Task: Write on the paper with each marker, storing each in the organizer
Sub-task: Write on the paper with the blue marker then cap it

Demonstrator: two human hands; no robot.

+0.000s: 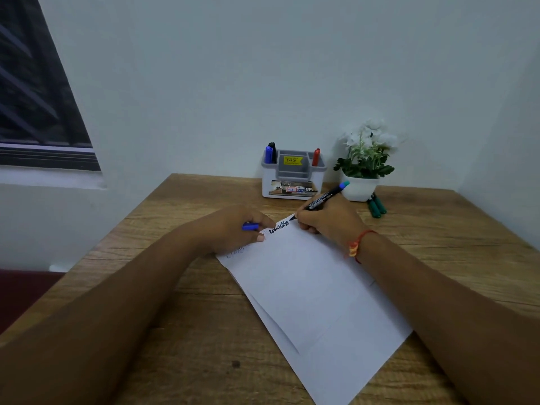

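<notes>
On the wooden counter (175, 287), the paper (315, 287) is pinned flat by the left grip (233, 229), curled round a blue cap (250, 227), so that a line can be written steadily with the marker (324, 200) pinched in the right grip (327, 220), in front of the organizer (267, 182).

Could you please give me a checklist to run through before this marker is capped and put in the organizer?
1. Writing done: dark scribble at the far edge of the paper: ok.
2. Grip: right hand pinches the marker, tip on the sheet: ok.
3. Closure ready: left hand holds the blue cap: ok.
4. Room in the organizer: open slots show: ok.
5. All stored: green markers lie on the table beside the pot: not ok.
</notes>
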